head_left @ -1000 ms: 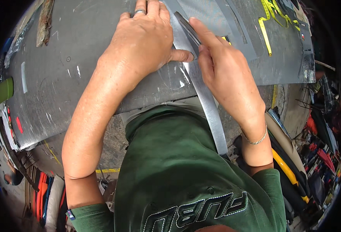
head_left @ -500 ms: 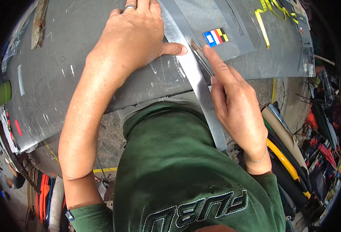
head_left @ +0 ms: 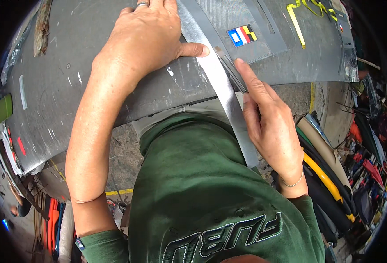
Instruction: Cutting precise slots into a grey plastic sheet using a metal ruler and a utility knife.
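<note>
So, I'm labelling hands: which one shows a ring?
The left hand, touching the metal strip: it shows a silver ring, the right hand only a bracelet.

Bare left hand [head_left: 143, 41]: most fingertips cut off by the top edge. Long silver metal straightedge [head_left: 217, 81]: far end likewise cut off. Slim grey metal tool [head_left: 234, 75]: near end hidden by bare right hand [head_left: 272, 127]. Narrow yellow tape [head_left: 295, 25]: cropped at top.

This looks like a workshop — scratched tabletop [head_left: 49, 109], yellow measuring tape [head_left: 295, 26] near its right edge. Rolls [head_left: 324, 147] show beyond its near right corner.
</note>
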`<state>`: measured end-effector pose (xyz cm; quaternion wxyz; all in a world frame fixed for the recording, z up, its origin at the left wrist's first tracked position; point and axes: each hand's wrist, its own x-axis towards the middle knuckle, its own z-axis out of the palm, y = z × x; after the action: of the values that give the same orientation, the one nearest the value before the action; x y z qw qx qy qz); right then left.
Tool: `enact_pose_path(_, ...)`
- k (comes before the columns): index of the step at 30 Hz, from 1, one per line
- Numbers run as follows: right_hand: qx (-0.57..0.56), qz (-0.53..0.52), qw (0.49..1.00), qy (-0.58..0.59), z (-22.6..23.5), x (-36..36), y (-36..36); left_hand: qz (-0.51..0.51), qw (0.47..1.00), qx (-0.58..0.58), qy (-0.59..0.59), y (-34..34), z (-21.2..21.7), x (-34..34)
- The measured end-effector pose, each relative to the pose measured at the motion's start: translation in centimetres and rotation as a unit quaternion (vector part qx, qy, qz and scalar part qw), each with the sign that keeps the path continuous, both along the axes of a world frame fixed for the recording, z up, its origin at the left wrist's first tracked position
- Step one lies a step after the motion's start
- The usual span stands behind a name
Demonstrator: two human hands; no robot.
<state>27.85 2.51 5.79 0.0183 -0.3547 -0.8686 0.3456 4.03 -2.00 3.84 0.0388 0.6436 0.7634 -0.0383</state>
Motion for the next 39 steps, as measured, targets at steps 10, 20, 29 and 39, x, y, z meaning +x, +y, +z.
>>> enact_pose_path(10,0.057,-0.134,0.982,0.121,0.8,7.3,3.8,0.02,1.0,0.012,-0.017,-0.5,-1.2,-0.6)
enact_pose_path(20,0.115,-0.169,0.967,0.152,4.2,8.9,10.3,0.082,0.977,-0.191,0.054,2.1,2.5,1.2)
enact_pose_path(29,-0.276,-0.15,0.813,0.491,0.9,-6.9,12.7,0.079,0.981,-0.175,0.035,2.5,2.3,1.3)
enact_pose_path(39,-0.485,-0.063,0.801,0.346,-6.4,-16.5,9.9,0.069,0.984,-0.157,0.045,2.0,1.7,1.1)
